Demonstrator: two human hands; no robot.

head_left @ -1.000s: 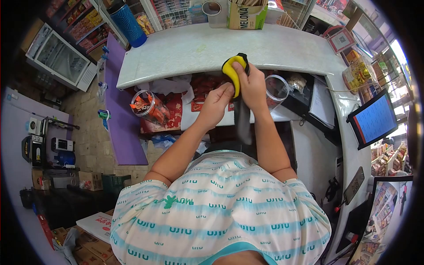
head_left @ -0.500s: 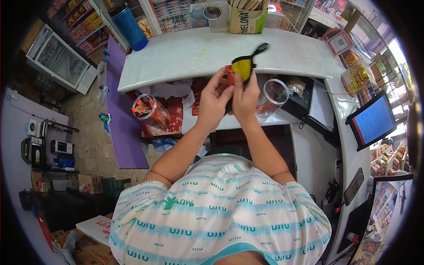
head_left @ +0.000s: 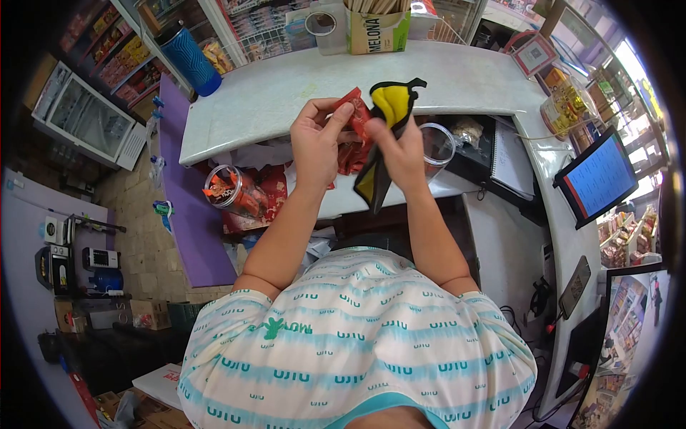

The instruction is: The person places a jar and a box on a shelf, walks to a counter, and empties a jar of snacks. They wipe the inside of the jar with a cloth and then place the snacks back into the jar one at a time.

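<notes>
In the head view my left hand (head_left: 316, 141) pinches a small red packet (head_left: 357, 116) between thumb and fingers. My right hand (head_left: 402, 154) is wrapped round a black-and-yellow fabric pouch (head_left: 391, 104) with a short dark tab at its top, and its lower part hangs below the hand. The right thumb lies close to the edge of the red packet. Both hands are over the counter's front edge. Below them, more red wrapping (head_left: 353, 157) lies on the lower shelf. A clear jar (head_left: 437, 139) stands just beyond my right hand.
The white counter (head_left: 286, 93) spans the front. Another clear jar (head_left: 236, 191) with orange-wrapped pieces stands at left, near a purple panel (head_left: 189, 207). A blue bottle (head_left: 189, 58) and a Melona box (head_left: 377, 32) stand at the back, a tablet (head_left: 597, 177) at right.
My hands have drawn apart a little, the left moving leftward with the red packet. The pouch has turned and now hangs lengthwise from my right hand. The view has shifted slightly.
</notes>
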